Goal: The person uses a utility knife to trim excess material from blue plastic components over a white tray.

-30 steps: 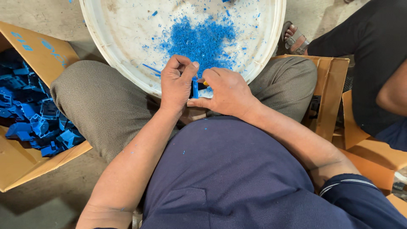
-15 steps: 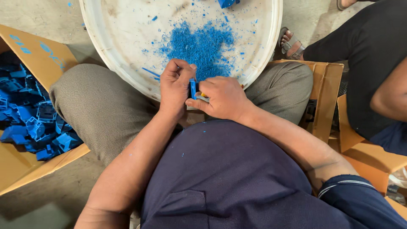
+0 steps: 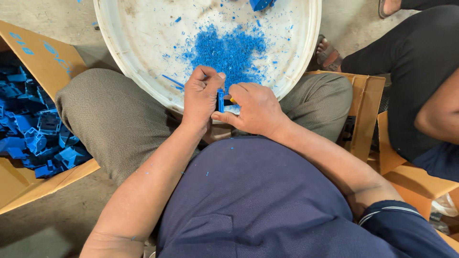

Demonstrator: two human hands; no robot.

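My left hand (image 3: 201, 95) and my right hand (image 3: 253, 109) meet over the near rim of a big white round tub (image 3: 119, 52). Between them is a small blue plastic part (image 3: 220, 99), pinched by the fingers of both hands. A short yellowish tool tip shows at my right fingers, mostly hidden. A pile of blue plastic shavings (image 3: 229, 48) lies in the tub just beyond the hands. My knees in grey trousers frame the tub.
An open cardboard box (image 3: 43, 52) at my left holds several blue plastic parts (image 3: 38, 138). Another person in black trousers (image 3: 411, 62) sits at the right, with a sandalled foot (image 3: 327, 52) by the tub. Brown cardboard (image 3: 366, 110) stands by my right knee.
Both hands stay together on the blue part with only slight finger movement. The view has shifted a little, so the tub sits higher.
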